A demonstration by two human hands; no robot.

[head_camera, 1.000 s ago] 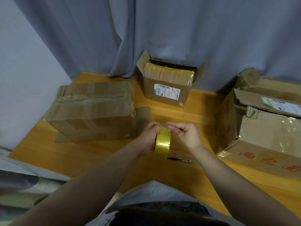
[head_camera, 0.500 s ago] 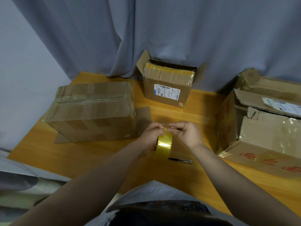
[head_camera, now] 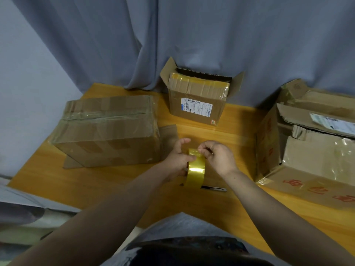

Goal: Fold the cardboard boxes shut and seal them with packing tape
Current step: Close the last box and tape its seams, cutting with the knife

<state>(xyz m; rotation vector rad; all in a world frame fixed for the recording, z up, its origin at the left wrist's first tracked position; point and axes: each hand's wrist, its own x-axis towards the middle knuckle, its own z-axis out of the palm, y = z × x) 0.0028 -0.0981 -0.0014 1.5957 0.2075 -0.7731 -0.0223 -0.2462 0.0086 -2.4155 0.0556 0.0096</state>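
We see a tape roll [head_camera: 196,169] of glossy yellowish plastic film, catching a bright glare. The bench [head_camera: 119,181] is smooth wood with a soft sheen. The left box [head_camera: 107,135] is matt brown cardboard under wrinkled, shiny clear tape. The middle box [head_camera: 218,101] carries a white paper label [head_camera: 196,107]. The right box [head_camera: 315,160] is creased cardboard with crinkled glossy film. Behind hangs a matt cloth curtain [head_camera: 192,35].

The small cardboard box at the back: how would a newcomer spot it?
On the orange wooden table, look to the far edge by the grey curtain. The small brown cardboard box stands there, between a bigger taped box left and a torn one right. Only it bears a white label on its front.
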